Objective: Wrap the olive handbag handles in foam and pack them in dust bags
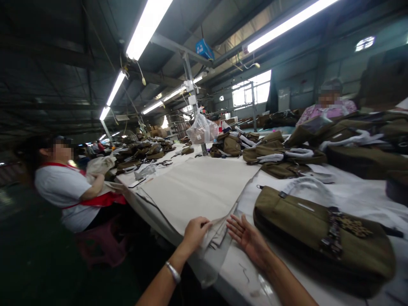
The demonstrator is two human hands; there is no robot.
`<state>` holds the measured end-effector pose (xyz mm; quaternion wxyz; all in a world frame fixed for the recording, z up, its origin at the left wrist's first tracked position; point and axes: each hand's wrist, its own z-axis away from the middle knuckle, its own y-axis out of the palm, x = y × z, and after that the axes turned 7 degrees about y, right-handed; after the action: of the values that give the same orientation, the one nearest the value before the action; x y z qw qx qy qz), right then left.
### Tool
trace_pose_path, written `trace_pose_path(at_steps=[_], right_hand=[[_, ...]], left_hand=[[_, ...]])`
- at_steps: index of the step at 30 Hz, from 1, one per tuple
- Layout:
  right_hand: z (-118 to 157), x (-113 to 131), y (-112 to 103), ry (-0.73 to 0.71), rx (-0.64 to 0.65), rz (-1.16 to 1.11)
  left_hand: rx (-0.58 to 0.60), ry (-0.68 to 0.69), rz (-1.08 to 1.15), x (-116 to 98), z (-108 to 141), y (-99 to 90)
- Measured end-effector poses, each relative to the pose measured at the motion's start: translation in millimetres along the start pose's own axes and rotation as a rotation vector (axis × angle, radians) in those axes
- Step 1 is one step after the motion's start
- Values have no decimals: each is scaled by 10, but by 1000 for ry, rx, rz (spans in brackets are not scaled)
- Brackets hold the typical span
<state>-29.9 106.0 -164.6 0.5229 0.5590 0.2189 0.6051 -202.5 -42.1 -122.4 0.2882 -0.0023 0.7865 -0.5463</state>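
A stack of cream fabric sheets (197, 187) lies on the white-covered table, its near corner layered and uneven. My left hand (195, 233) is at that near corner, fingers curled and pressed together at the sheet edge; what they pinch is too small to make out. To its right, my right hand (247, 238) is turned palm inward, fingers stretched out, holding nothing, beside the layered corner. An olive-green bag (318, 238) with a dark strap and a patterned brown piece lies just right of my right hand.
More olive bags (283, 153) are heaped at the back right. A clear plastic bag (202, 129) hangs by a post. One person (68, 187) sits at the left on a pink stool (103, 244); another person (331, 104) is behind the right heap.
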Motion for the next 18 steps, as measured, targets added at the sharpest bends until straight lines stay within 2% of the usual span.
trace_pose_path(at_steps=[6,9,11,14,16,18], right_hand=[[-13,14,36,-13,-29,-13],[-24,14,48,-16,-22,-26],[-22,16,60,-22,-8,-40],[0,21,72,-67,17,-69],[20,20,61,-50,22,-75],[30,10,20,35,-6,-20]], left_hand=[[-142,68,13,31,-45,-167],[-183,140,4,-56,-34,-265],[-159,195,7,-180,64,-293],[-11,315,57,-463,376,-245],[179,440,141,-674,615,-179],[406,571,270,-842,765,-137]])
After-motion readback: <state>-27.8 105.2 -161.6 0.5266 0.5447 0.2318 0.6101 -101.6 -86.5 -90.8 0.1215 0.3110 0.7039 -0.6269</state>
